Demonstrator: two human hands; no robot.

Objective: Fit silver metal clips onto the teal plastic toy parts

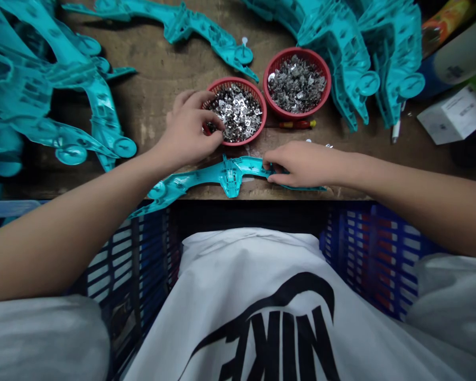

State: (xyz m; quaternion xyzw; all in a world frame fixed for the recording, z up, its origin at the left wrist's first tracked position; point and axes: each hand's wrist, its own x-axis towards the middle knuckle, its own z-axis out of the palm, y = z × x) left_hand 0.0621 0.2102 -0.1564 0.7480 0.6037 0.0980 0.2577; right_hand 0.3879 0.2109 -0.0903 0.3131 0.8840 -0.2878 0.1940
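Along the near edge of the desk [154, 114], beneath the right grip [297, 163], lies a turquoise plastic part [230, 177], extending leftward to below the left grip [190, 127]. The right grip is narrow, fingers curled against the part; whether it pinches anything cannot be told. The left grip, thumb and fingers drawn close over the left rim of a red basket [264, 114] of metal pieces [240, 111], may or may not hold one. Beyond the right grip lies a screwdriver [295, 125].

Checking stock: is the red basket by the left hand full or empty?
Looks well filled: shiny metal pieces spread across the red basket, hiding its floor; exact depth cannot be told.
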